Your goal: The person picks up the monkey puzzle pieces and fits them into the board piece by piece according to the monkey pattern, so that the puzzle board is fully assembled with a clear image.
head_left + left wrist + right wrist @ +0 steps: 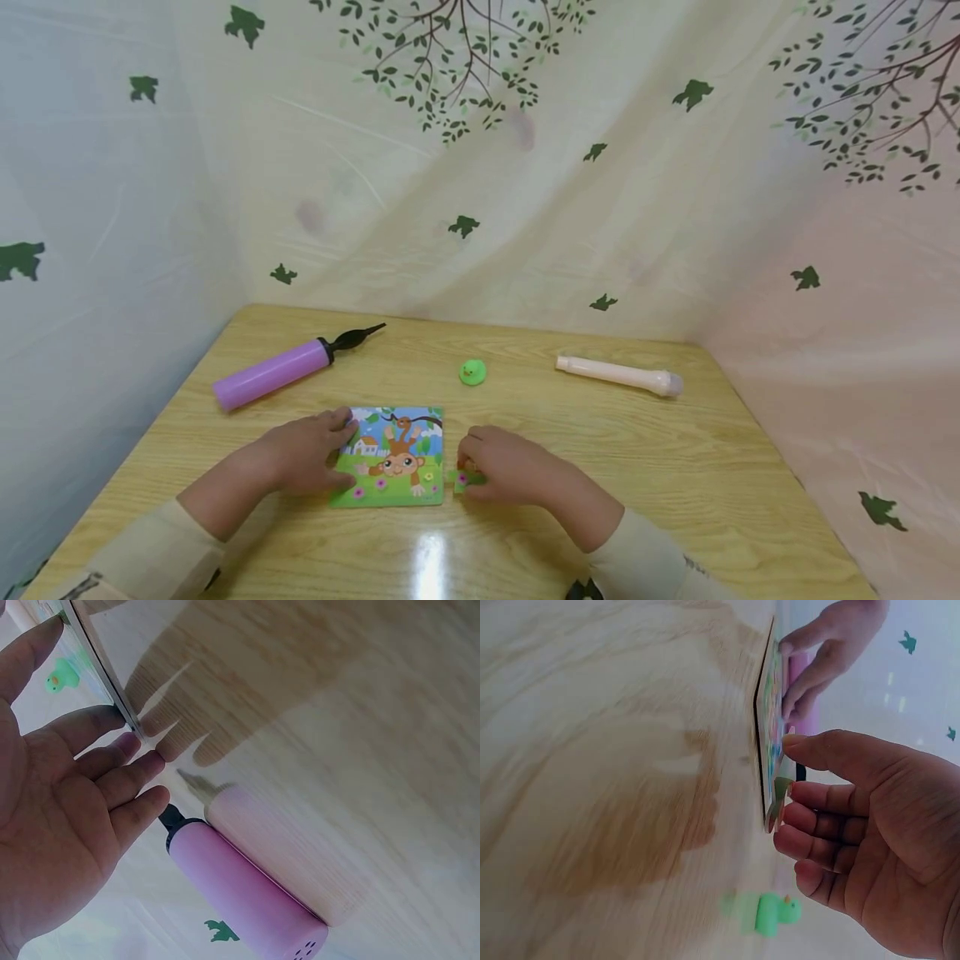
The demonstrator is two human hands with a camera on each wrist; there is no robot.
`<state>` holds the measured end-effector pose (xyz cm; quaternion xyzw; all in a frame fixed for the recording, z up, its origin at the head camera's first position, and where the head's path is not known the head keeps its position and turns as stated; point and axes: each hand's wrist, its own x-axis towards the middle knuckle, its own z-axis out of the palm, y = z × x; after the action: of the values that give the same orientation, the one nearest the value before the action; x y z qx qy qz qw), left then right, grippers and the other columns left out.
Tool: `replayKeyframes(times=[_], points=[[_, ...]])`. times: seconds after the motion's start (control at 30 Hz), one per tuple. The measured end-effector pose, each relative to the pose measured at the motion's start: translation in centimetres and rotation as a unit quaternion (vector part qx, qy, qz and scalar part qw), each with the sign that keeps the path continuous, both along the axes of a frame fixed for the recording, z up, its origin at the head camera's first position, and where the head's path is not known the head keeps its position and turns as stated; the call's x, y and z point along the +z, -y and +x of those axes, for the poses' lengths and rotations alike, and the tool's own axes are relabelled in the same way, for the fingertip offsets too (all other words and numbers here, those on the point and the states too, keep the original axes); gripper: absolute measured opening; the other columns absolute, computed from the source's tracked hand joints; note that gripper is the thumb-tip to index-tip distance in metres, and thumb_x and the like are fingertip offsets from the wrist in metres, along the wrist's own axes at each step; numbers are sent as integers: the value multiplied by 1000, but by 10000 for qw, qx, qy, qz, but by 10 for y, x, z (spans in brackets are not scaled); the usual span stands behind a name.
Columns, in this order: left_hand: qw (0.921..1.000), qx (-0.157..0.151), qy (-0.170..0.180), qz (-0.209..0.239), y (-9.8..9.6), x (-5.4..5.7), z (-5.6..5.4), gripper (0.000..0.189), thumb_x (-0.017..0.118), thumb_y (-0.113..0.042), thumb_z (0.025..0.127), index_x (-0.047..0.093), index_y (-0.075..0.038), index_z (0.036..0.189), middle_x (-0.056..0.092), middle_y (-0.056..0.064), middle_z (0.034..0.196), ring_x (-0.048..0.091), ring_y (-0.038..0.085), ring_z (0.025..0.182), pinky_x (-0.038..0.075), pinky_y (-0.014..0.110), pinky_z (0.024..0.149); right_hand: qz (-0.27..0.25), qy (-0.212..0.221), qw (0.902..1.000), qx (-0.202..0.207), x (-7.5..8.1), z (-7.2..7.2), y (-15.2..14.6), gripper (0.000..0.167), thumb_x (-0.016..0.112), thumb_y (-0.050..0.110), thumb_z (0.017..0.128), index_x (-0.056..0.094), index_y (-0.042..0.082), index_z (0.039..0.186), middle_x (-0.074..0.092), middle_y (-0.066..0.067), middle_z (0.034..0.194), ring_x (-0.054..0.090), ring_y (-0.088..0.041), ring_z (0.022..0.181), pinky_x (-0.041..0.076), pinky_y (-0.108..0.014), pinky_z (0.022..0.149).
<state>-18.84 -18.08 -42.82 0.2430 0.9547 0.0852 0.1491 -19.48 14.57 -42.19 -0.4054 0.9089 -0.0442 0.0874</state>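
Note:
A square jigsaw puzzle point(397, 467) with a hanging monkey picture lies flat on the table. My left hand point(311, 450) rests on its left side, thumb and fingers spread apart and lightly bent; in the left wrist view the fingertips point(112, 716) touch its edge. Just right of the puzzle, my right hand point(510, 467) pinches a puzzle piece point(462, 481) showing green and a pink flower. A narrow strip of table separates piece and puzzle. The right hand's fingers cover most of the piece. In the right wrist view, the thumb point(810, 748) and fingers are curled.
A purple balloon pump point(273, 375) with a black nozzle lies at the back left. Behind the puzzle sits a small green rubber duck point(472, 372). At the back right lies a pale microphone-shaped stick point(618, 375). A dark object point(583, 590) shows at the front edge.

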Motion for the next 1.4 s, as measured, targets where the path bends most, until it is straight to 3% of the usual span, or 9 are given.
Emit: replayKeyframes(times=[0.4,0.67,1.0,1.17,1.4], points=[[9999,162,-13,8,-3,1,0,99,62,-71,81,41,0,147,27,23,158,31,48,141,29,62,114,157,-357,9965,742,-7,-9,65,31,69,43,90,61,18,108,55,9,100,50,-4,89,47,-18,81],[9998,162,-132,26,-3,1,0,93,62,-67,83,45,1,144,31,25,156,35,47,139,34,60,112,370,-722,9925,917,-17,-12,94,25,66,44,91,64,22,103,55,11,96,50,-3,86,47,-16,78],[9994,182,-269,-80,-7,0,-2,92,59,-68,85,47,3,142,35,27,153,39,47,137,37,61,109,38,-466,9939,998,-17,-11,82,30,63,42,94,65,19,113,56,7,107,52,-7,98,46,-20,90],[9984,140,-482,-241,-10,0,-2,91,60,-67,85,50,5,139,39,29,150,43,47,133,42,59,106,142,-740,9898,1213,-18,-7,72,38,61,44,95,66,22,126,58,5,123,53,-10,113,44,-22,102],[9983,146,-482,-279,-13,1,0,89,62,-64,85,50,5,139,39,29,150,43,48,133,41,60,106,486,-1080,9840,1329,-18,1,69,47,58,47,96,59,25,137,55,5,127,52,-12,115,44,-23,101]])
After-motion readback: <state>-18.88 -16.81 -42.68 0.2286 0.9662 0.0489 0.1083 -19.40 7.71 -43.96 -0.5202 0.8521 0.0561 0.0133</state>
